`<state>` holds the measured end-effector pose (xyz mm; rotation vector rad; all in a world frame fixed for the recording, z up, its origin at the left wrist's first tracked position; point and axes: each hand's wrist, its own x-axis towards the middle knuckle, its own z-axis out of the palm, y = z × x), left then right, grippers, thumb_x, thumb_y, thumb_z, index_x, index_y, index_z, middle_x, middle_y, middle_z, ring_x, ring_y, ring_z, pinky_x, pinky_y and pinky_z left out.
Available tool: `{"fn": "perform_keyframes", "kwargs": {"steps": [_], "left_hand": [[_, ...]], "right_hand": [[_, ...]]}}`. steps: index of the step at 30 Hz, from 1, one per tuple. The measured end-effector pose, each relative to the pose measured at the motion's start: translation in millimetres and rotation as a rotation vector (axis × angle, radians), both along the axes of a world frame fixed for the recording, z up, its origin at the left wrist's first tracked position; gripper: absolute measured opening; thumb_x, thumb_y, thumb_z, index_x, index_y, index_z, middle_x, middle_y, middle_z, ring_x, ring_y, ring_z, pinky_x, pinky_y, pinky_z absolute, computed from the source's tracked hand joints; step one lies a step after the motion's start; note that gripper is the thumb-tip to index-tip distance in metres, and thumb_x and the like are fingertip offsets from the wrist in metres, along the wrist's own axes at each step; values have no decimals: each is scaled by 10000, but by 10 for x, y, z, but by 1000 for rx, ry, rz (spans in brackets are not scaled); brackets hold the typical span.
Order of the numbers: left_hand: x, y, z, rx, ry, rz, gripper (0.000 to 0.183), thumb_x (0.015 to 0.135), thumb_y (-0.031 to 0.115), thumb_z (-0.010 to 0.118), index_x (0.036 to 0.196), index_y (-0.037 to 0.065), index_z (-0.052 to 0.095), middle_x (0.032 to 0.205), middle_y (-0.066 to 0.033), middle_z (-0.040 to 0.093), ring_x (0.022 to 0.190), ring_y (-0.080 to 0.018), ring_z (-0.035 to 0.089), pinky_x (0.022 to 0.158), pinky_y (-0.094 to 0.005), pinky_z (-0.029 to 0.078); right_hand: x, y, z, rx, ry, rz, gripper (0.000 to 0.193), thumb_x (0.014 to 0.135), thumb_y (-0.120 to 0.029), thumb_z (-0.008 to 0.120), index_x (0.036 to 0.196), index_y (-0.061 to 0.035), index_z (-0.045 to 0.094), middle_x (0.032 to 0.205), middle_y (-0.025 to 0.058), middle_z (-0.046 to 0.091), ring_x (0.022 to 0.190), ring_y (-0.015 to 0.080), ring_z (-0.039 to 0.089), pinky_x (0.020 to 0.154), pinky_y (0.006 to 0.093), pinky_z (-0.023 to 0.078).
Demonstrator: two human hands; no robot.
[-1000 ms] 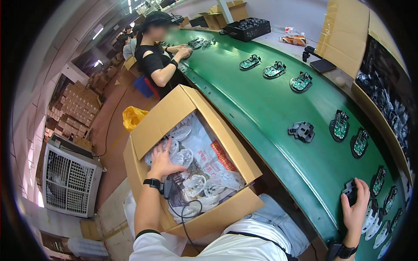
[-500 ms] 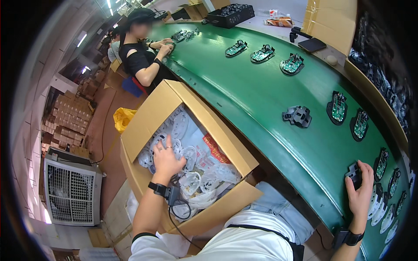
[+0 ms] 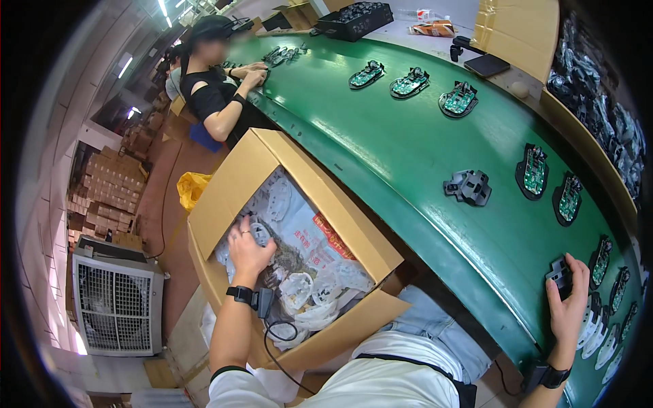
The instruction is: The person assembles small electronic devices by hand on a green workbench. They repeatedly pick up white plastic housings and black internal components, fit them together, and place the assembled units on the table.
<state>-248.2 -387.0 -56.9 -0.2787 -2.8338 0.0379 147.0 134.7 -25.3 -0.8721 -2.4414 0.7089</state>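
Note:
My left hand (image 3: 250,253) is inside a cardboard box (image 3: 360,234), its thumb and fingers closed around a whitish plastic shell (image 3: 260,234). More shells in clear wrapping, such as a white shell (image 3: 297,289), lie about it in the box. At the right, my right hand (image 3: 568,299) grips a dark grey plastic part (image 3: 559,273) at the near side of the green belt table (image 3: 408,160). A similar dark grey part (image 3: 469,187) lies on its own farther up the table.
Bases with green circuit boards (image 3: 534,171) run along the table's far side. Several white shells (image 3: 594,323) lie beside my right hand. A co-worker (image 3: 221,95) works at the far left. A black tray (image 3: 354,22) stands at the back, a fan unit (image 3: 117,299) at the left.
My left hand has shifted a little left and back in the box, and its fingers have closed around a shell. My right hand still holds the dark grey part.

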Motion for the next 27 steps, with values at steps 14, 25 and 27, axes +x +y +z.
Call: {"fn": "perform_keyframes", "kwargs": {"steps": [14, 25, 27], "left_hand": [[-4, -150, -248, 81, 41, 183, 681, 724, 394, 870, 1282, 51, 682, 1520, -297, 397, 1261, -489, 547, 1036, -513, 489], [228, -303, -320, 175, 143, -63, 530, 774, 267, 863, 1188, -20, 701, 1441, -239, 481, 1110, -434, 639, 945, -478, 526], [307, -280, -306, 198, 138, -103, 512, 773, 241, 867, 1176, -27, 698, 1359, -230, 542, 1072, -418, 650, 930, -473, 528]], "right_hand": [[-23, 86, -31, -108, 32, -22, 498, 846, -84, 685, 1317, 34, 574, 1243, 148, 543, 1182, 277, 547, 1074, 346, 399], [-113, 37, -14, -103, 50, -27, 502, 842, -63, 687, 1321, 35, 575, 1243, 156, 550, 1182, 282, 549, 1076, 350, 403], [-125, 41, -28, -114, 66, -16, 497, 840, -61, 686, 1316, 35, 579, 1241, 158, 552, 1177, 283, 551, 1073, 351, 406]]}}
